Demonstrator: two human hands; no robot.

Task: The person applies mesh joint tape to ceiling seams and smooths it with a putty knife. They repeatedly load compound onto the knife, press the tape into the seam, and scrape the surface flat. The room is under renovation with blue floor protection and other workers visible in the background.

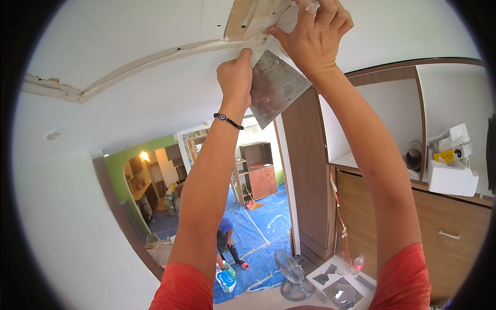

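Note:
My left hand is raised to the ceiling, closed in a fist with the thumb pointing up along a ceiling edge. It grips a flat, square metal plate, grey and smeared; any handle is hidden behind the fist. My right hand reaches higher, against a ceiling seam, with thumb out to the left and the other fingers bent. At its fingertips is a whitish, translucent bit that I cannot make out. Beside it, a beige strip with a mesh-like texture runs along the ceiling between screw heads.
Open wooden cabinets stand on the right, holding white foam pieces. Below are a fan and a white board with grey scraps. Through the doorway, a person bends over a bag on blue sheeting.

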